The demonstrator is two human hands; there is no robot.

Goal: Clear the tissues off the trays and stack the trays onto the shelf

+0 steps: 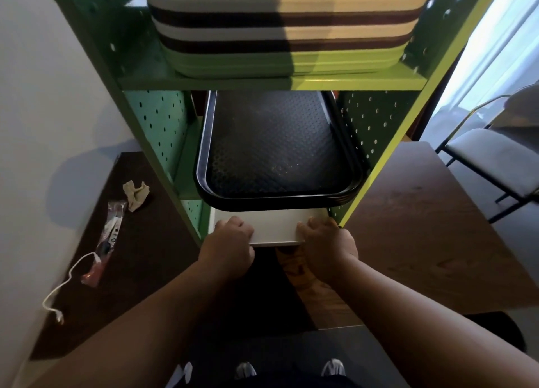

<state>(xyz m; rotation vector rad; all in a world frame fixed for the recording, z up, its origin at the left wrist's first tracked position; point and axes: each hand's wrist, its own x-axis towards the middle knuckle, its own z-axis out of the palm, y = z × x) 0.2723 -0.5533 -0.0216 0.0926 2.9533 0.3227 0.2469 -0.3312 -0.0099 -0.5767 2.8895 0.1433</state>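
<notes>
A green perforated shelf unit [274, 82] stands straight ahead. Its upper level carries a stack of white, dark brown and green trays [277, 37]. The middle level holds a few stacked black textured trays [274, 145]. Below them a white tray [277, 227] sticks out of the lower level. My left hand [230, 241] grips its front left edge, and my right hand [326, 241] grips the front right edge. On the dark table at the left lies a crumpled tissue [136, 194].
A dark table [116, 300] at the left also bears a clear plastic wrapper [105, 244] and a white cable [65, 285]. A brown table [423, 227] stands at the right, with a grey chair [495, 157] beyond it. A white wall closes the left side.
</notes>
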